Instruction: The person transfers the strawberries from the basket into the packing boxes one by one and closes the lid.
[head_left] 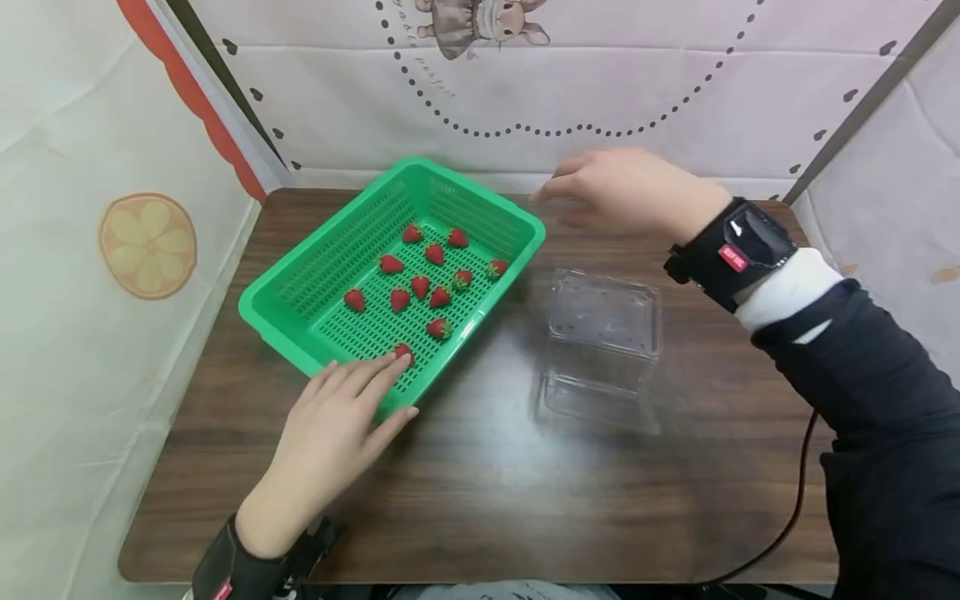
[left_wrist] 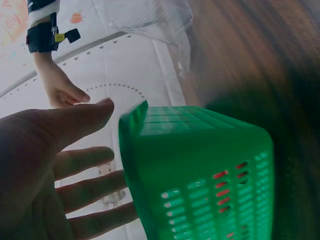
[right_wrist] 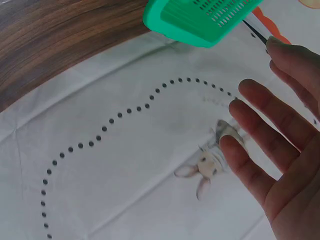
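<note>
Strawberries everywhere in this one, well, inside the green perforated plastic basket [head_left: 480, 218] anyway, which sits at about 10 o'clock on the dark wood-grain table [head_left: 480, 500]. I count roughly a dozen small red strawberries [head_left: 421, 286] scattered loose across its floor. The left hand [head_left: 337, 421] lies flat with fingers straight and spread, thumb against the near rim of the basket at its 6 o'clock side, fingertips reaching over the edge and touching one strawberry at the near edge [head_left: 404, 352]. Not pinching it as far as I can see, just resting on it. The left wrist view shows the same open palm beside the basket wall.

Right hand [head_left: 630, 193] hovers up at 12 o'clock, past the basket's far right corner, fingers relaxed and loosely extended, holding nothing. The right wrist view confirms the open fingers, with the white bunny-print backdrop cloth [head_left: 525, 75] behind them.

Clear plastic clamshell punnet [head_left: 603, 325] sits open at around 3 o'clock from the basket, just beside it, below the right hand, neither hand touching it.
</note>
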